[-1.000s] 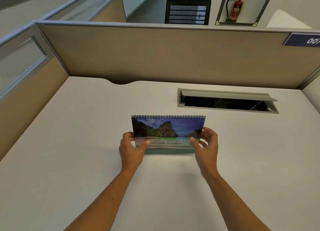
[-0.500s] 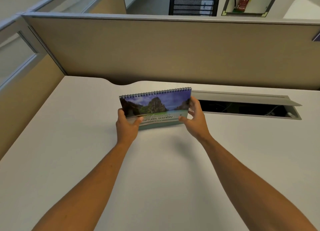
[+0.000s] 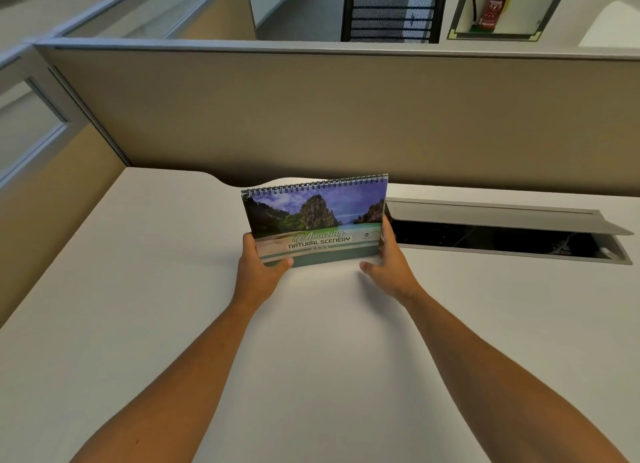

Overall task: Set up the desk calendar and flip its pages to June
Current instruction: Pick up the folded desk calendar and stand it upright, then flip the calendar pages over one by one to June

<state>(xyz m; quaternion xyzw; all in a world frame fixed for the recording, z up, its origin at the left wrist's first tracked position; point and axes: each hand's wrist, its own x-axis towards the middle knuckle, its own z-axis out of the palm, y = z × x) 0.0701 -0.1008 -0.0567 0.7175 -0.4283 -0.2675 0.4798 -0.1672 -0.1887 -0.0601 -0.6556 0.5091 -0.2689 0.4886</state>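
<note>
A spiral-bound desk calendar (image 3: 317,220) stands nearly upright near the back of the white desk (image 3: 138,324), its cover facing me with a photo of cliffs and sea and the words "Amazing Natural Scenery". My left hand (image 3: 259,265) grips its lower left corner, thumb across the front. My right hand (image 3: 388,258) holds the right edge, fingers behind the cover and thumb spread below. The calendar's lower edge is at or just above the desk. Its back is hidden.
A beige partition (image 3: 346,116) runs along the desk's far edge and another along the left. An open cable tray (image 3: 502,234) with a raised lid sits in the desk right of the calendar. A black chair (image 3: 393,12) and a fire extinguisher (image 3: 493,3) are beyond the partition.
Both hands have carried the calendar away from me toward the partition and tipped it more upright. My view has tilted with it.
</note>
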